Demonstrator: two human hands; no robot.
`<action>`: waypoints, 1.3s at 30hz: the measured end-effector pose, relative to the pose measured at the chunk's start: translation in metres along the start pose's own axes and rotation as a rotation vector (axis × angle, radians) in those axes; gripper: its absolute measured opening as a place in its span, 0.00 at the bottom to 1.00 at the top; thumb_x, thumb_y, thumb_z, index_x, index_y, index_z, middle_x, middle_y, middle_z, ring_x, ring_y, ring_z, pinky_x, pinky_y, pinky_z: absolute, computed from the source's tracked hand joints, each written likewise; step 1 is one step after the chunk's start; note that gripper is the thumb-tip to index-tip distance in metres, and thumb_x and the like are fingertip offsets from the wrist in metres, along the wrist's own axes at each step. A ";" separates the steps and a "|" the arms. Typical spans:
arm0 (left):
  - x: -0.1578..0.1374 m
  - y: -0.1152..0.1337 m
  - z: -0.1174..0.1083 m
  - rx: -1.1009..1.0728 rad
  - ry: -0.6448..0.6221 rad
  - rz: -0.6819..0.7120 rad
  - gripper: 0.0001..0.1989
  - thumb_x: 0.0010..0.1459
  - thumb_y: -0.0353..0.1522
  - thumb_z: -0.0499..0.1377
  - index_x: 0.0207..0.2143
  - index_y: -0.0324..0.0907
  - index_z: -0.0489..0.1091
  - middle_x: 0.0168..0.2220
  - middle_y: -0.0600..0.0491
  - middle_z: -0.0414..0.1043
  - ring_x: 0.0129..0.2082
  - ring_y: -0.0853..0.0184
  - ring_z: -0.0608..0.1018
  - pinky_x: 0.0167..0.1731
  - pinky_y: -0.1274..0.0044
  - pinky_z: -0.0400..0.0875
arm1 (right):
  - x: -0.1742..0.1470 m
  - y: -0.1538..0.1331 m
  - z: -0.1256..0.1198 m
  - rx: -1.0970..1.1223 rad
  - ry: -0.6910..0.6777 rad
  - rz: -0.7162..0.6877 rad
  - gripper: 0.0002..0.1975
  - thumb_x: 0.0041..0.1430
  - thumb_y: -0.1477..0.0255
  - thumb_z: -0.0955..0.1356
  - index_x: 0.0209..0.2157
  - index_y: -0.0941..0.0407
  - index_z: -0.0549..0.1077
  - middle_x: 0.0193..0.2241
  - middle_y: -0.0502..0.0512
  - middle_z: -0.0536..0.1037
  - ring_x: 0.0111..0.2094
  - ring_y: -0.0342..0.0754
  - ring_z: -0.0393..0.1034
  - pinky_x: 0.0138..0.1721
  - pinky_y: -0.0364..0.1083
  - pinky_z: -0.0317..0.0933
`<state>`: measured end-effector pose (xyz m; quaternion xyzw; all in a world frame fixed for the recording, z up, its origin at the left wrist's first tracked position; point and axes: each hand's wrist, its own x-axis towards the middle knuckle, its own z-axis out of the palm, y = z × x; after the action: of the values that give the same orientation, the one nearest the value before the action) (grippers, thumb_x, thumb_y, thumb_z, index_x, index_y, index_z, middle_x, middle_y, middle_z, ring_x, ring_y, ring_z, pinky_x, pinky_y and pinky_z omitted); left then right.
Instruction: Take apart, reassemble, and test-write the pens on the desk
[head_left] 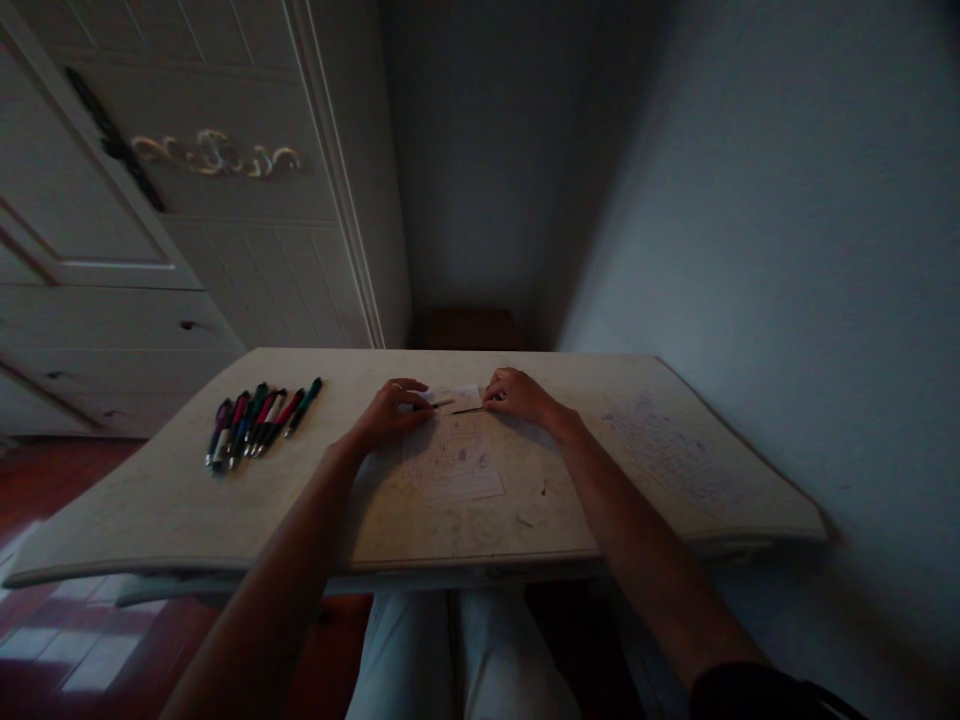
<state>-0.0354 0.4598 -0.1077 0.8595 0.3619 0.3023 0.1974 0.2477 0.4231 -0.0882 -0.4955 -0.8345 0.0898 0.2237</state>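
Observation:
Over the middle of the table, my left hand (391, 410) has its fingers closed on a short, thin stick (444, 403), dark at one end and paler at the tip, perhaps a pen part. Opposite it, my right hand (519, 394) pinches a thin dark rod (466, 410) that looks like a pen refill. The two tips point towards each other and lie close together, apparently apart. Below them are sheets of paper (457, 482) with scribbled marks. My fingers hide part of both held pieces.
Several pens (262, 420) lie in a row on the left of the pale table (360, 530). Small bits (525, 521) rest near the front edge. Scribbles (667, 450) cover the right side. A white cabinet (330, 270) stands left, a wall (750, 250) right.

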 end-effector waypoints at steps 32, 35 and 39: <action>0.000 0.022 -0.007 0.096 0.350 -0.360 0.09 0.41 0.28 0.48 0.15 0.42 0.66 0.16 0.53 0.65 0.22 0.65 0.70 0.25 0.77 0.58 | -0.002 0.020 0.013 0.397 0.721 0.631 0.37 0.60 0.39 0.51 0.10 0.51 0.52 0.09 0.47 0.54 0.13 0.42 0.51 0.21 0.46 0.47; -0.002 0.023 -0.005 0.197 0.319 -0.313 0.10 0.45 0.28 0.49 0.16 0.42 0.67 0.17 0.52 0.66 0.22 0.66 0.70 0.26 0.76 0.58 | 0.000 0.014 0.019 0.371 0.704 0.579 0.36 0.60 0.40 0.51 0.10 0.51 0.50 0.09 0.47 0.52 0.14 0.41 0.49 0.21 0.46 0.46; -0.003 0.021 -0.001 0.270 0.293 -0.286 0.11 0.48 0.28 0.49 0.19 0.43 0.68 0.19 0.51 0.68 0.23 0.65 0.72 0.27 0.76 0.59 | 0.000 0.012 0.024 0.398 0.672 0.528 0.36 0.60 0.40 0.53 0.10 0.51 0.50 0.10 0.46 0.50 0.14 0.41 0.48 0.21 0.46 0.45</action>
<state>-0.0273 0.4433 -0.0962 0.7652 0.5416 0.3414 0.0668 0.2463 0.4305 -0.1136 -0.6400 -0.5278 0.1365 0.5415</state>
